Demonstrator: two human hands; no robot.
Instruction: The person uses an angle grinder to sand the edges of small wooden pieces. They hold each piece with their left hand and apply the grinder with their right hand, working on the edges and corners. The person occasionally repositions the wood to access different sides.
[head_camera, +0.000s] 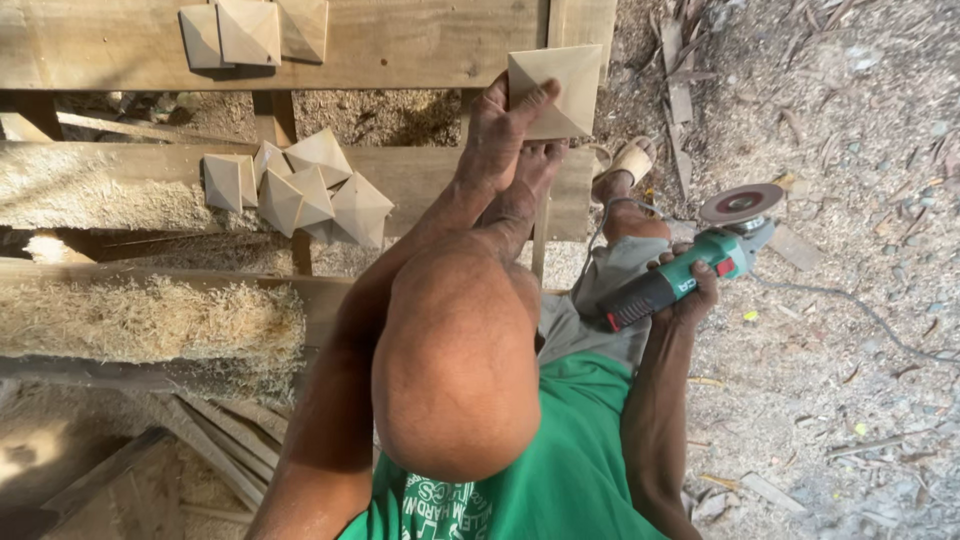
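Observation:
My left hand (500, 130) grips a square wooden piece with a shallow pyramid face (562, 88), holding it against the end of a plank. My bare foot rests just below that hand. My right hand (688, 292) is closed around the body of a green and black angle grinder (700, 262). Its round disc (742, 203) points away from me, out over the ground and apart from the wooden piece. My raised knee (455, 360) fills the middle of the view.
A pile of similar pyramid-faced wooden pieces (300, 185) lies on a plank, with a few more (250, 32) on the plank above. Wood shavings (150, 315) heap on a lower plank. The grinder's cable (860, 310) trails over ground littered with sawdust and scraps.

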